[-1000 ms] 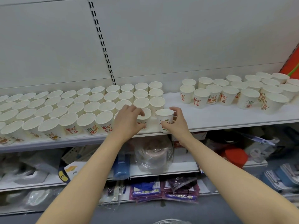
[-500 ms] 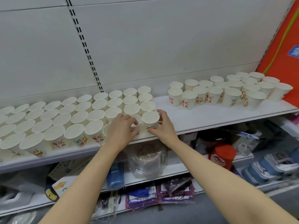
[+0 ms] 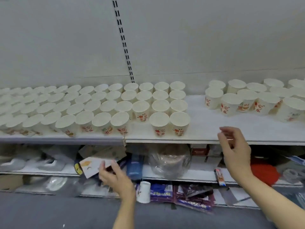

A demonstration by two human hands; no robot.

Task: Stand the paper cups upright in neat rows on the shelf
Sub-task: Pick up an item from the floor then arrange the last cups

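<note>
White paper cups (image 3: 160,123) with red print upright in rows on shelf (image 3: 206,129), left hand (image 3: 115,177) loosely open below, right hand (image 3: 234,146) half-curled, both holding nothing.

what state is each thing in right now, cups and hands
left block of cups: upright in rows, one gap in the front row
right group of cups: upright, loosely clustered
fallen cup: off the shelf, below it, beside the left wrist
left hand: lowered, fingers spread, holding nothing
right hand: raised at the shelf edge, fingers loosely curled, holding nothing
</note>
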